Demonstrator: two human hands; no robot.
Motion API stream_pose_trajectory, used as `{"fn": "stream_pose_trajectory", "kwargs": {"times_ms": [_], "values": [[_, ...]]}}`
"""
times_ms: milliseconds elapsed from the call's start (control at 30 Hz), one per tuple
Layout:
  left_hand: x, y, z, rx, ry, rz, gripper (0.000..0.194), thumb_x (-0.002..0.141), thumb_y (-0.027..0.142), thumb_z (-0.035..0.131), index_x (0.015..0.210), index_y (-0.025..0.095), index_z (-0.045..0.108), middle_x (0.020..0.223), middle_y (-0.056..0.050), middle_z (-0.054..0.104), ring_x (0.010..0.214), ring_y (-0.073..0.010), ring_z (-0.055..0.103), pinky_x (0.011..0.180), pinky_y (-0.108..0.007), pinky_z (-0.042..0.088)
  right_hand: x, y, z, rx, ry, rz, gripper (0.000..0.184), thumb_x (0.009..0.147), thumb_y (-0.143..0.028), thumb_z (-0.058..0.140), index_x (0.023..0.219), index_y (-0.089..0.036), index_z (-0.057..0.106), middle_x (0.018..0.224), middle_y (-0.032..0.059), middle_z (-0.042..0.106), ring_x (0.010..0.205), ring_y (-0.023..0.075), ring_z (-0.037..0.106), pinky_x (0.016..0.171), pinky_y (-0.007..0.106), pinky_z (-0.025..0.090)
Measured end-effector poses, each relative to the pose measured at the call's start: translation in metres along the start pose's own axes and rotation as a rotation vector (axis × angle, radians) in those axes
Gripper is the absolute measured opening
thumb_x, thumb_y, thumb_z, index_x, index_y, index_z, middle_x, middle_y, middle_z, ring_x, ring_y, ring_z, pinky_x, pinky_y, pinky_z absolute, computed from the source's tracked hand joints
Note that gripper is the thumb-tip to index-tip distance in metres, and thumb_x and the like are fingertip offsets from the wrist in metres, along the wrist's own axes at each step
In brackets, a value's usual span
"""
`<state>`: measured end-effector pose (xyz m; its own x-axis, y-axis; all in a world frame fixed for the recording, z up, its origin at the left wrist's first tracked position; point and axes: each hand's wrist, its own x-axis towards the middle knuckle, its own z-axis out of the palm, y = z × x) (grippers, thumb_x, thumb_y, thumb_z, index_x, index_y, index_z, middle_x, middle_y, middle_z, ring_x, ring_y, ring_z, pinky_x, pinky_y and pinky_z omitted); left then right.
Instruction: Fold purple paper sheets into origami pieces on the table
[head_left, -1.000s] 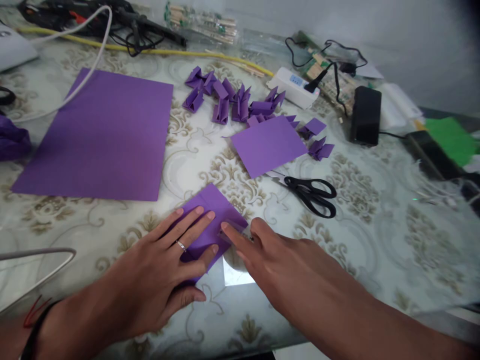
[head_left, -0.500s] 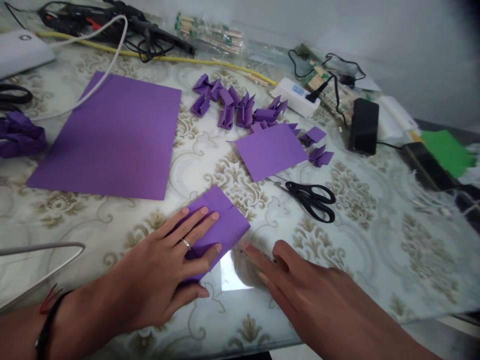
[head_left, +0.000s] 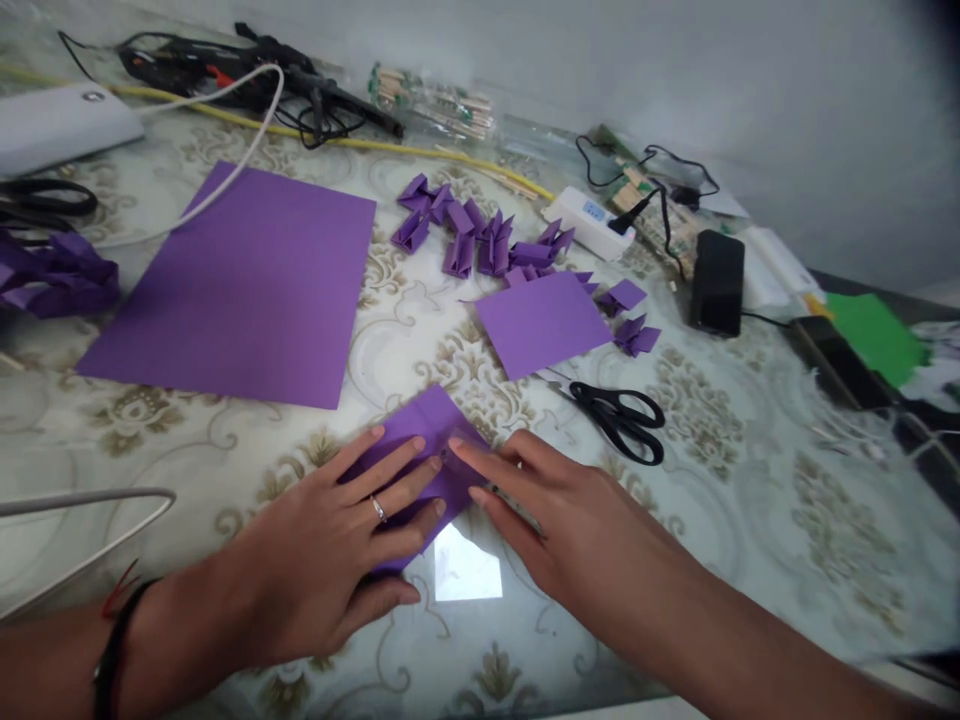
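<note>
One patterned worktop (head_left: 750, 530) carries the papers. A large purple sheet (head_left: 255, 300) lies at left. The left hand (head_left: 330, 550) rests flat with spread fingers; the right hand (head_left: 574, 515) makes a pinch. Under both is a smaller purple paper (head_left: 435, 412), near the front edge. Black-handled scissors (head_left: 583, 396) lie beyond the right hand. A thin clear strip (head_left: 516, 503), mostly hidden, is in this pinch. Small folded pieces (head_left: 495, 245) are farther back

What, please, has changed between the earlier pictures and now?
The right hand, drawn off the small purple paper half a second ago, has moved forward and left, its fingers back over it and still gripping a thin item, hard to make out. The left hand stays spread on the paper; the scissors and large purple sheet lie as before.
</note>
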<state>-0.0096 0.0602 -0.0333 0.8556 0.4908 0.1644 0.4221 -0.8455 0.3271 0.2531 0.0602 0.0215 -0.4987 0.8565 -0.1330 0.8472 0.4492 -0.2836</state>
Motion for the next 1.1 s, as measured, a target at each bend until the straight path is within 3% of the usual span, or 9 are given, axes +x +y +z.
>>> {"fn": "stream_pose_trajectory", "kwargs": {"times_ms": [300,433,600,833,1100], "values": [[0.001,0.001,0.002,0.016,0.038,0.014,0.055,0.110,0.056,0.056,0.151,0.020,0.063,0.159,-0.013,0.064,0.150,-0.0347,0.056,0.137,-0.056,0.013,0.007,-0.002,0.000,-0.059,-0.058,0.016,0.044,0.108,-0.020,0.050,0.148,-0.020,0.069,0.101,0.0077,0.070,0.058,0.0168,0.070,0.058,0.033,0.058],[0.000,0.001,0.003,0.030,0.036,0.024,0.057,0.110,0.057,0.055,0.152,0.019,0.062,0.161,-0.013,0.062,0.153,-0.0351,0.053,0.137,-0.054,0.007,0.012,-0.005,0.000,-0.086,-0.087,0.041,0.046,0.108,-0.023,0.049,0.150,-0.021,0.069,0.105,0.0099,0.071,0.060,0.0188,0.071,0.058,0.036,0.059],[0.001,0.000,0.001,0.022,0.035,0.029,0.055,0.110,0.053,0.056,0.153,0.019,0.061,0.160,-0.013,0.064,0.152,-0.0345,0.054,0.138,-0.054,0.008,0.019,-0.008,-0.001,-0.060,-0.132,0.064,0.047,0.109,-0.023,0.050,0.152,-0.019,0.067,0.108,0.0110,0.071,0.068,0.0220,0.074,0.065,0.040,0.062],[0.000,0.000,0.004,-0.042,0.024,0.003,0.055,0.111,0.054,0.056,0.156,0.022,0.059,0.162,-0.007,0.062,0.157,-0.0346,0.047,0.139,-0.053,0.002,0.030,-0.013,-0.003,-0.098,-0.175,0.094,0.050,0.107,-0.021,0.051,0.155,-0.021,0.065,0.107,0.0105,0.070,0.068,0.0218,0.073,0.063,0.038,0.059],[0.000,0.001,0.004,-0.090,0.027,0.000,0.054,0.109,0.052,0.060,0.155,0.023,0.061,0.157,-0.006,0.066,0.158,-0.0353,0.045,0.140,-0.058,0.008,0.050,-0.021,-0.009,-0.108,-0.215,0.117,0.050,0.109,-0.021,0.048,0.156,-0.023,0.063,0.116,0.0119,0.071,0.076,0.0215,0.072,0.068,0.035,0.055]]}}
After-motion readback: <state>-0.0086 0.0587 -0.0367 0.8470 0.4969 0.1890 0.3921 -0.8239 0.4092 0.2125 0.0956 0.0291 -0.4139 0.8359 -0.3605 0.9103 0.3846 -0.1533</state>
